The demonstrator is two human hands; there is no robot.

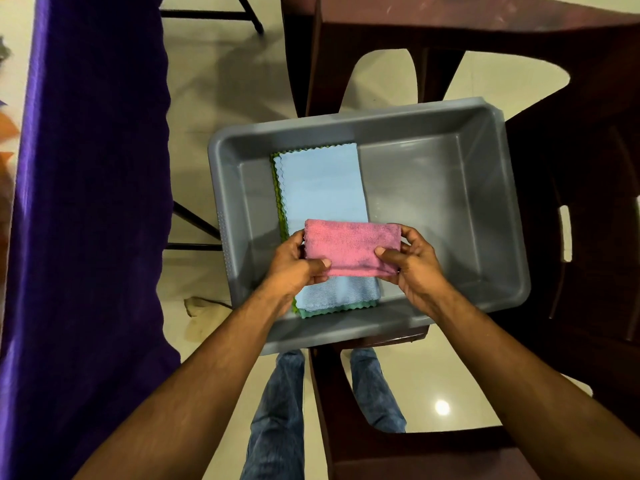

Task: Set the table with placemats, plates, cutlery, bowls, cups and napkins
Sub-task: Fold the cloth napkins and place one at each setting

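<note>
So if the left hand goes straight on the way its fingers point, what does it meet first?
Probably the right hand. The left hand points rightward across the pink cloth it already pinches, and the right hand grips the opposite end. Depth is unclear.

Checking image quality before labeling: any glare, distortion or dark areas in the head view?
Head view: a lamp glare spot on the floor; wide-angle bending along the purple cloth; the brown chair is dim; the pink cloth and grey tub are sharp and evenly lit.

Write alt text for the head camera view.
Both hands, left hand and right hand, pinch a folded pink cloth over a grey plastic tub holding a stack of blue and green cloths, on a brown chair.
</note>
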